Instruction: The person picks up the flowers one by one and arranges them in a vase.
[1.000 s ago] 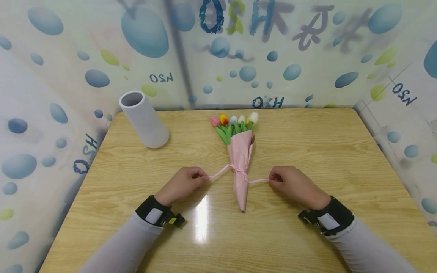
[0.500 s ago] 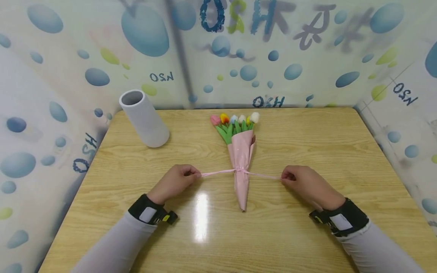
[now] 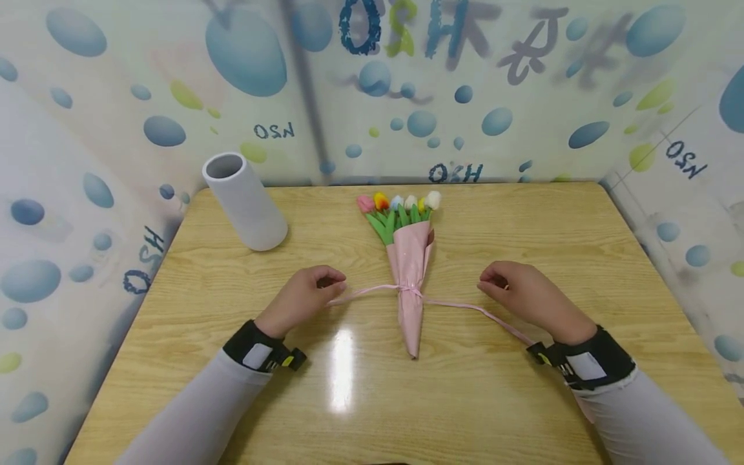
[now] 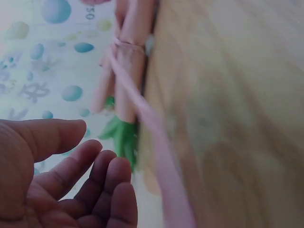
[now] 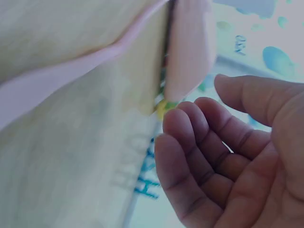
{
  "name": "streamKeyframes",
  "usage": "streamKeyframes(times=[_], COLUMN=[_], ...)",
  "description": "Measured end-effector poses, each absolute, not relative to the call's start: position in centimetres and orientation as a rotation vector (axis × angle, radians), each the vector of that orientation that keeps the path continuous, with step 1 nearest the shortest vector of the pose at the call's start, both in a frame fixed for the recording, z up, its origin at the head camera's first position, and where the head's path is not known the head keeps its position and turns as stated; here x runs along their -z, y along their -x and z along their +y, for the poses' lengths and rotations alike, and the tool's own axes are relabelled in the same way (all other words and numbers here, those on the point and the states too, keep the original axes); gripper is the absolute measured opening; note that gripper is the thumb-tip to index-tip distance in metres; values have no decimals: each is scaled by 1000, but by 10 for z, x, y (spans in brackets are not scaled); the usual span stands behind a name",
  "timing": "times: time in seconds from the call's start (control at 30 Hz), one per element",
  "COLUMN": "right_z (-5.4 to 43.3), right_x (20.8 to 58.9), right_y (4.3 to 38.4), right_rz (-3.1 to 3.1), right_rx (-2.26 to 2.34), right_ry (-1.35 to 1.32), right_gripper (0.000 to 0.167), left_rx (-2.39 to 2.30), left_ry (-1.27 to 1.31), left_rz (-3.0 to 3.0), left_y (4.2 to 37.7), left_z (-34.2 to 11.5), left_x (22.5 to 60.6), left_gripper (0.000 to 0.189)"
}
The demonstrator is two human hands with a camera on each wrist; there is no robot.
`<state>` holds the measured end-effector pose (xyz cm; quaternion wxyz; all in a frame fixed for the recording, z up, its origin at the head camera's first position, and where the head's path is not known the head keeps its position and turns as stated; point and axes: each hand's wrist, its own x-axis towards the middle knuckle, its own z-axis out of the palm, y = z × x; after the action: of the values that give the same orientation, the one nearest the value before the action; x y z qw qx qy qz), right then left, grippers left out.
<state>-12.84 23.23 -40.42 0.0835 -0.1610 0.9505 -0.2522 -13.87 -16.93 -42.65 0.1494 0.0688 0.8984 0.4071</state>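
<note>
A bouquet of tulips in pink wrapping paper (image 3: 411,258) lies on the table, its flower heads towards the far edge. Round its narrow part a pink ribbon (image 3: 459,304) is knotted, one tail running out to each side. To the left, my left hand (image 3: 302,297) hovers with loosely bent fingers, thumb apart from the fingertips in the left wrist view, the ribbon tail passing beside it. My right hand (image 3: 523,297) is held on the other side, fingers relaxed and nothing between them; the right ribbon tail (image 5: 57,71) lies below it, towards the wrist.
A white cylindrical vase (image 3: 247,206) stands at the back left of the wooden table (image 3: 494,413). Behind the table's far edge rises a wall covering (image 3: 372,129) with blue and green spots. Both wrists carry black straps with small cameras.
Both hands first drew the ribbon tails outward until they were taut. Now both have let go and risen slightly, and the tails hang slack across the table.
</note>
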Motion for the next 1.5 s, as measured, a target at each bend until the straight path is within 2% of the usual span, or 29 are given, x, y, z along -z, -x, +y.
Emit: streamKeyframes(times=[0.23,0.63,0.97,1.2,1.5], right_z=[193,146,141,138,129], right_x=[398,412,422,422,419], right_y=[136,146,148,148,149], right_rz=[2798,2734,2786,2842,2892], right_rx=[864,916,786,674,495], right_ry=[524,673,747,895,935], right_gripper=[9,5,4,3,11], left_rx=[-1219,-1063,-700,-460,-30], left_ry=[-318,-607,-749,-880,-1050], left_rz=[2520,2617,2767,2921,3040], left_y=[142,149,148,144,140], left_z=[-134,-77,-62,-58,-50], left_x=[410,418,416,418,419], left_gripper=[24,11,13,13,9])
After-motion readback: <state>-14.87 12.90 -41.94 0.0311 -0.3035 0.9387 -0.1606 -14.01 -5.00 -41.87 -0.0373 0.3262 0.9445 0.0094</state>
